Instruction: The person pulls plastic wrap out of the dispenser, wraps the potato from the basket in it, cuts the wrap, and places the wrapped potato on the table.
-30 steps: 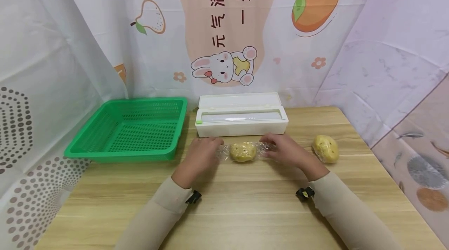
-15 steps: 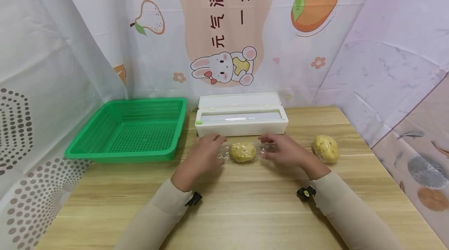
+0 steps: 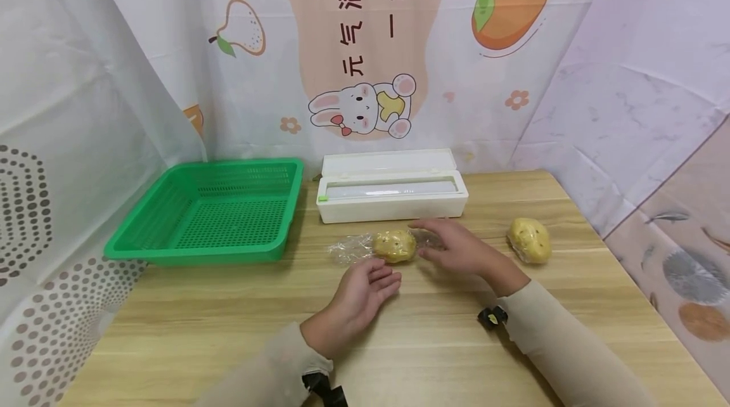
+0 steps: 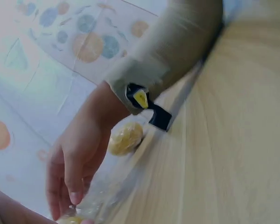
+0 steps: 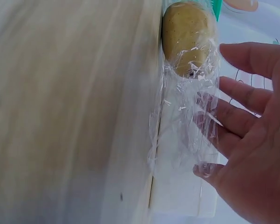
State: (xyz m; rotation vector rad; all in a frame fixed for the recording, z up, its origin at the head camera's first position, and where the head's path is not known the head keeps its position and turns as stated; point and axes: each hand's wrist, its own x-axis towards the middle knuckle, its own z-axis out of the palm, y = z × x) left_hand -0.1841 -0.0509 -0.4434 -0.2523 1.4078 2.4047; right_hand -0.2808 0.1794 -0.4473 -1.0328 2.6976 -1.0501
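Observation:
A potato point(image 3: 395, 246) wrapped in clear plastic film lies on the table between the two hands. Loose film point(image 3: 349, 248) spreads out from its left end, and more trails off its right side. In front of the potato, my left hand point(image 3: 362, 293) is turned palm upward with relaxed fingers, holding nothing; its fingertips are close to the potato's near side. My right hand point(image 3: 459, 247) hovers at the right end of the film. The right wrist view shows its fingers point(image 5: 242, 95) spread beside the crinkled film point(image 5: 186, 116), some touching or just behind it.
Behind the potato is a white cling film box point(image 3: 392, 206) with its lid raised and a roll inside. A green basket point(image 3: 234, 223) sits at the left. Another wrapped potato point(image 3: 529, 240) lies to the right, near the right forearm. Printed cloth hangs around the table.
My left hand has moved from the film's left end toward me and right, turning palm upward. The film's left end now lies spread out. My right hand has shifted slightly left.

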